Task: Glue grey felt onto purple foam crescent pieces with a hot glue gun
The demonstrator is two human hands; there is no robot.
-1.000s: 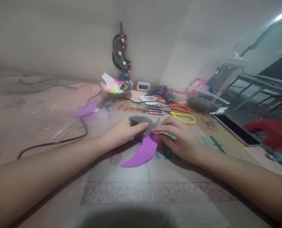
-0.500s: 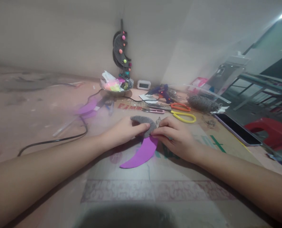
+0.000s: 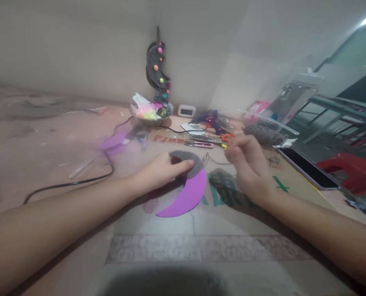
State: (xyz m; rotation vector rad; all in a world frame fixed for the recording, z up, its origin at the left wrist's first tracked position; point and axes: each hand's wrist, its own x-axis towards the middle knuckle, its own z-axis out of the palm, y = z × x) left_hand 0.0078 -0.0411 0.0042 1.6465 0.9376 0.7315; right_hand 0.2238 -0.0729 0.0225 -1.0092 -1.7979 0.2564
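Observation:
A purple foam crescent (image 3: 189, 195) lies on the cardboard-covered table, its upper part wrapped in grey yarn (image 3: 187, 159). My left hand (image 3: 162, 170) lies on the crescent with fingers flat, pressing the grey wrapped part. My right hand (image 3: 248, 167) is raised just right of it, fingers curled in a pinch on a thin grey strand (image 3: 212, 160) that runs back to the crescent. Scissors with orange and yellow handles (image 3: 224, 141) are partly hidden behind my right hand.
At the back stand a metal bowl of bright pompoms (image 3: 151, 113), a grey hanging crescent ornament (image 3: 157, 72), a small white clock (image 3: 186, 110) and a blue glue gun (image 3: 210, 119). A yarn ball (image 3: 261, 133) and a phone (image 3: 306, 166) lie right. A black cable (image 3: 78, 181) runs left.
My right hand has lifted off the crescent's tip and moved up and to the right, drawing the strand out. My left hand has stayed pressing the wrapped part.

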